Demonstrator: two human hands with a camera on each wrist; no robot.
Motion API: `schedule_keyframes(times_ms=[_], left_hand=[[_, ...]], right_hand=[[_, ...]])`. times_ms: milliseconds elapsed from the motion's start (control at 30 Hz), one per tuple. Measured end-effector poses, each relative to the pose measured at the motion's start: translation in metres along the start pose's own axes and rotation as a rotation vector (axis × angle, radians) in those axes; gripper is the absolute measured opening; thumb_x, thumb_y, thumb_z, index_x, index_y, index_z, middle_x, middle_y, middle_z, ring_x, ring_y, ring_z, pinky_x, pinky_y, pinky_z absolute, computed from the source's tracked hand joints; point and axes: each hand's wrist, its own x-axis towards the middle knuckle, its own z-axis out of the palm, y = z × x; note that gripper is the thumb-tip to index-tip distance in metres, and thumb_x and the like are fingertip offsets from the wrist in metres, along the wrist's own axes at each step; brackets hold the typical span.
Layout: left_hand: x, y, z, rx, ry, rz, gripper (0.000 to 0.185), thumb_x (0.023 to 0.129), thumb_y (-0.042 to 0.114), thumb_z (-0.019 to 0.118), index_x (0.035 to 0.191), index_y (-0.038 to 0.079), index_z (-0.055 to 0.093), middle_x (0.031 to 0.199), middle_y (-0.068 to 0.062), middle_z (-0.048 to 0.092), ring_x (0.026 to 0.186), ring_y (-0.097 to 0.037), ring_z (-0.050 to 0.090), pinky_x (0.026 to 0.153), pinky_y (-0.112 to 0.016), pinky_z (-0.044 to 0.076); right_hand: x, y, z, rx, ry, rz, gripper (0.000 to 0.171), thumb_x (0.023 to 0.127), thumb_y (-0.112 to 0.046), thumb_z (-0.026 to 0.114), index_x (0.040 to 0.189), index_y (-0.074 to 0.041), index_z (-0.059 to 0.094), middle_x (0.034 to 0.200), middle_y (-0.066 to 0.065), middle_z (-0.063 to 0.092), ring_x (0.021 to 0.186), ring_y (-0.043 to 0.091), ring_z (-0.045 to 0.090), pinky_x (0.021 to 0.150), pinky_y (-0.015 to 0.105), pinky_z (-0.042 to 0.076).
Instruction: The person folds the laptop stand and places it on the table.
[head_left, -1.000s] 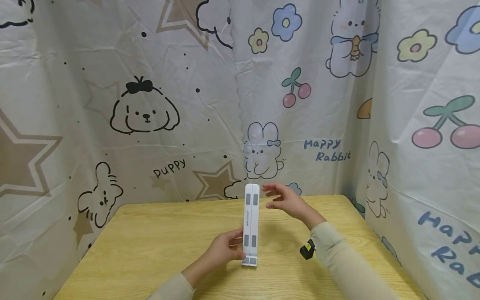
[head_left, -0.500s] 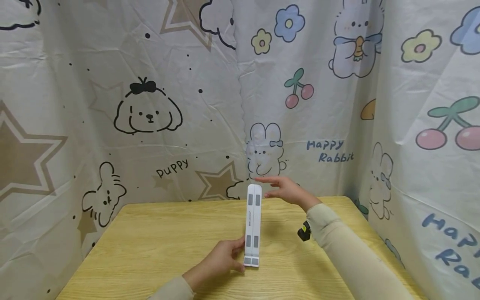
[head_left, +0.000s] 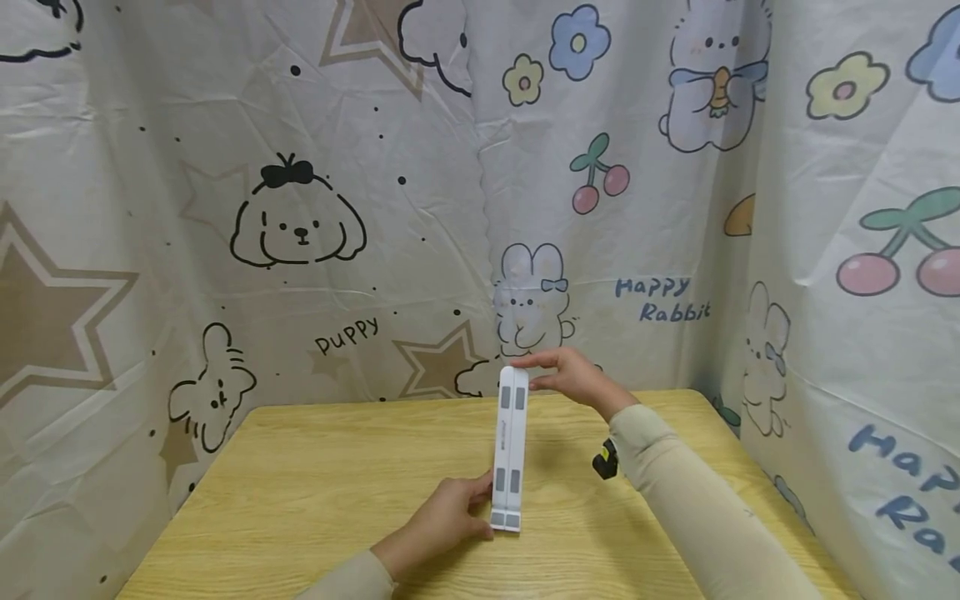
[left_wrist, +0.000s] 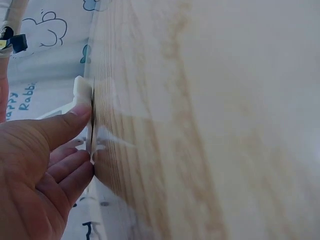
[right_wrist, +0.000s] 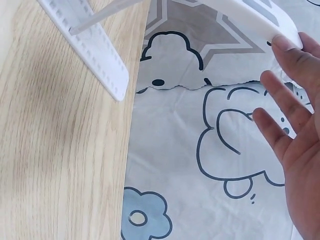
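Observation:
A white laptop stand (head_left: 511,450) with grey pads stands narrow on the table, its raised arm sloping up and away in the head view. My left hand (head_left: 452,515) is at its lower front end; in the left wrist view the thumb (left_wrist: 77,114) lies on the white lip, with the fingers curled beside it. At the top end, my right hand (head_left: 573,377) pinches the tip between thumb and index finger. The right wrist view shows the other fingers spread apart, and below them the notched base bar (right_wrist: 97,60) with a thin strut (right_wrist: 95,21) rising from it.
The stand rests on a wood-grain table (head_left: 337,467). Near the right sleeve (head_left: 675,475) shows a small black object with a yellow patch (head_left: 605,460). A printed cloth curtain (head_left: 420,250) hangs behind the table and along its sides.
My right hand has moved left onto the top end of the stand and now pinches it. My left hand has slid slightly down toward the base. The stand stays nearly in place.

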Motion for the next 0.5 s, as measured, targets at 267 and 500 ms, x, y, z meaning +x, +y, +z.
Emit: schedule_keyframes(times_ms=[267,500], left_hand=[[0.003,-0.004,-0.002,0.003,-0.024,0.023,0.092,0.073,0.01,0.09,0.153,0.007,0.045,0.142,-0.002,0.061,0.13,-0.015,0.058,0.11,-0.033,0.048],[0.01,-0.006,-0.016,0.053,-0.096,0.069,0.091,0.073,0.013,0.091,0.152,0.009,0.047,0.136,0.001,0.066,0.129,-0.012,0.059,0.113,-0.036,0.046]], right_hand=[[-0.008,-0.002,-0.004,-0.041,0.057,-0.011,0.041,0.087,-0.011,0.081,0.123,-0.03,0.076,0.131,0.0,0.071,0.119,0.026,0.067,0.095,0.04,0.059],[-0.017,-0.009,-0.007,-0.103,0.093,-0.054,0.038,0.085,-0.01,0.082,0.122,-0.022,0.077,0.124,0.004,0.074,0.114,0.029,0.07,0.092,0.038,0.06]])
